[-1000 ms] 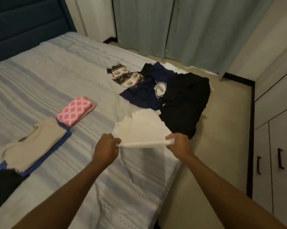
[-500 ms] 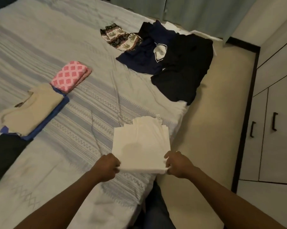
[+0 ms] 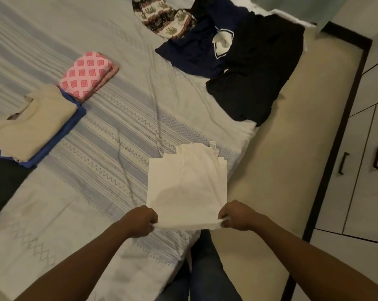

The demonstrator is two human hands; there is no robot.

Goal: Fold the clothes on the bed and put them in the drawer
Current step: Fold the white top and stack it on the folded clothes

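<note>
Both the left hand (image 3: 140, 222) and the right hand (image 3: 238, 216) grip with curled fingers the near corners of the white top (image 3: 187, 183) lying at the lower-centre edge of the bed (image 3: 96, 192), its tag unreadable, while a folded pink cloth (image 3: 89, 74) and beige top (image 3: 33, 122) lie at left and a navy garment (image 3: 196, 51) and black garment (image 3: 255, 79) are heaped at upper right.

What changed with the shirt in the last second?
The white shirt, lifted a second ago, was pulled toward the person and laid flat by the edge of the bed. The left hand and right hand still grip its near corners; nothing let go. The pink folded cloth, beige folded top and dark unfolded pile stayed put.
</note>
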